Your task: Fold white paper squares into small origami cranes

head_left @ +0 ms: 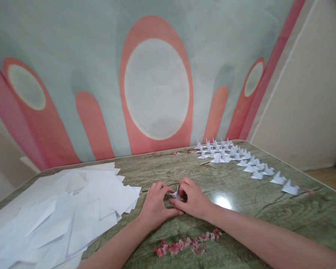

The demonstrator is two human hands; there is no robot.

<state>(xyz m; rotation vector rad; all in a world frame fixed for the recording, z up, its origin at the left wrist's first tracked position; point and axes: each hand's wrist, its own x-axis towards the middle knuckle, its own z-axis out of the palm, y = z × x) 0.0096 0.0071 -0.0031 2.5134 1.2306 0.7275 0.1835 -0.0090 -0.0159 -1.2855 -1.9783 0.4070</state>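
Note:
A small folded white paper crane [177, 194] sits between my two hands over the middle of the table. My left hand [157, 203] curves around its left side, fingertips and thumb closed in on the paper. From the right, my right hand [190, 197] pinches the crane between thumb and curled fingers. Parts of the crane are hidden behind the fingers, so its full shape does not show. To the far right stand several finished-looking white paper cranes [257, 174] in rows, their wings and necks pointing up.
A large loose pile of white paper sheets [85, 220] covers the table's left side. The wood-patterned table [151, 164] has pink blossoms [187, 244] near its front and a bright light reflection. Behind it rises a wall covering with coral arches [156, 28].

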